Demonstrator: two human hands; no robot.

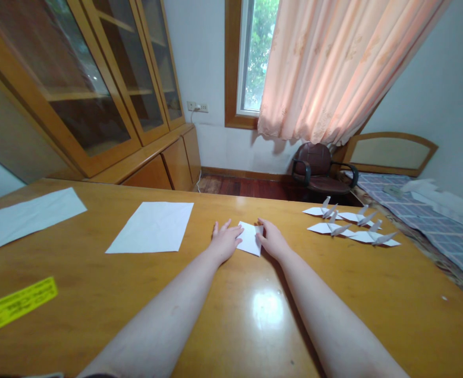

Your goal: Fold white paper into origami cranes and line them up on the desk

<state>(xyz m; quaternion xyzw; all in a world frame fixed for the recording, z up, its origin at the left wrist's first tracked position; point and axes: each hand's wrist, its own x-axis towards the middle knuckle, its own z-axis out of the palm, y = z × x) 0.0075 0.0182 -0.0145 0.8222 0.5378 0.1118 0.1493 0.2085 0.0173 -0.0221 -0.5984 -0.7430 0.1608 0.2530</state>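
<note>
A small folded piece of white paper [250,238] lies on the wooden table [231,304] near its far edge. My left hand [225,240] rests flat on the paper's left side with fingers stretched out. My right hand [271,237] presses on its right edge, fingers bent onto the paper. Both forearms reach forward across the table.
A flat white sheet [151,226] lies left of my hands and another sheet [26,216] further left. Several folded paper cranes [349,224] sit to the right. A yellow strip [14,305] lies at the near left. Beyond stand a cabinet [97,94], chair [318,168] and bed [444,220].
</note>
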